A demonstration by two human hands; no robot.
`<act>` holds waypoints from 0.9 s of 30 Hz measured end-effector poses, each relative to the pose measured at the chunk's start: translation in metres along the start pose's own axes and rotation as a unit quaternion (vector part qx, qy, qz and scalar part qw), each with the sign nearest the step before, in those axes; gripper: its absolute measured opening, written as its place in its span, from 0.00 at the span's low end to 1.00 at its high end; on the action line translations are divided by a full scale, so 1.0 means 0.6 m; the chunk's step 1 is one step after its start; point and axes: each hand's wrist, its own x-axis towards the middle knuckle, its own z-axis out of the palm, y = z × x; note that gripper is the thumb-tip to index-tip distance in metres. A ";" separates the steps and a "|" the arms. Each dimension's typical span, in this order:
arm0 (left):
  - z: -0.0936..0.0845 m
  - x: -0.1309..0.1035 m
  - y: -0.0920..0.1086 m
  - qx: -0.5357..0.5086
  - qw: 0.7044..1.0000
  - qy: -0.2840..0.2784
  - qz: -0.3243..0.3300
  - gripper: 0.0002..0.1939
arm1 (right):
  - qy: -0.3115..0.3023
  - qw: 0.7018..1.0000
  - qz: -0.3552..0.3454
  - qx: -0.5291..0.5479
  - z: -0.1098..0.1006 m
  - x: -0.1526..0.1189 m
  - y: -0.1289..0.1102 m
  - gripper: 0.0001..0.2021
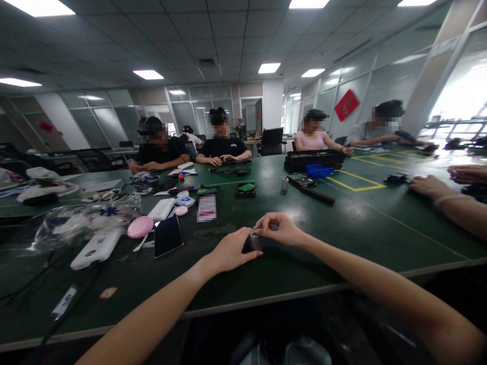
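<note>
Green worktable (323, 258), 1, pale-edged, under a grid ceiling with lit panels. Left hand (234, 248), 1: curved around the side of a metal cylinder (255, 244), thumb extended low along the near side, fingers hidden behind; holding it. Right hand (279, 228), 1: thumb and forefinger narrowed, tips close together at the cylinder's top; whether they grip a small part cannot be told.

Metal cylinder, 1: small, dark grey, dull sheen, round top with darker detail; upright on the worktable, between the 2 hands, near the front edge.

Beyond it: second cylinder (285, 183), 1, pale, upright. Green circuit board (247, 187), 1, on a black unit. Black bar (317, 194), 1, lying aslant.

Containers. Blue bin (318, 171), 1, open, just beside a long black case (312, 160); contents not discernible. Clear plastic bag (57, 223), 1, crumpled, far left, with white and blue matter showing through it or beneath it, too unclear to name.

Left side: dark-screened slab (168, 236), 1; pink disc (140, 227), 1; white oblong device (97, 248), 1.

Outer range: seated people across the worktable, 4; co-worker's hand (429, 186) at the right edge, by a small black item (396, 178).
</note>
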 end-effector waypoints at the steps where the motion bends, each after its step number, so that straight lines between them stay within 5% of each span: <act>1: 0.000 0.000 0.000 0.000 1.000 0.001 0.001 0.20 | 0.002 1.000 0.003 -0.001 0.000 0.000 -0.002 0.12; 27: 0.005 0.000 -0.004 -0.011 1.000 0.009 0.001 0.25 | -0.023 0.999 -0.002 -0.040 0.002 -0.004 0.000 0.08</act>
